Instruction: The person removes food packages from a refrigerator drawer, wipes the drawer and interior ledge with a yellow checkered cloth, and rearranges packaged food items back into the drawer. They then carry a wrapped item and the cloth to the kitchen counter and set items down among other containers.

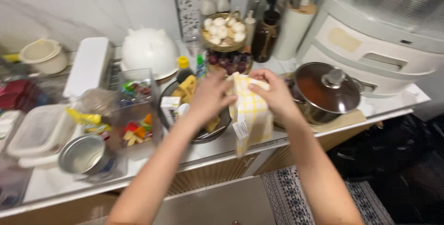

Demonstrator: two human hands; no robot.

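I'm holding one yellow-and-white checked cloth [251, 111] up in the centre of the frame, just above the front edge of the counter [217, 148]. My left hand [210, 96] is pinching its left edge, fingers closed on the fabric, and my right hand [276, 90] is gripping the top right corner, fingers clamped on it too. The cloth is hanging down, a white tag dangling at its lower left. By my reckoning I'm in the middle of opening or folding it, both hands working the top hem; the next move is calling for a steady pinch on both corners and keeping the hanging end off the dark bowl [203, 128] just left of it.

Counting now. One steel pot with a lid [326, 93] is sitting at centre right. One basket of white mushrooms [224, 33] is standing at top centre, with one bowl of dark red fruit [229, 61] below it. One brown bottle [266, 37] is beside them. One small metal pan [85, 155] is lying at lower left, and one white lidded box [39, 132] is further left, though the blur is making that side hard to count.
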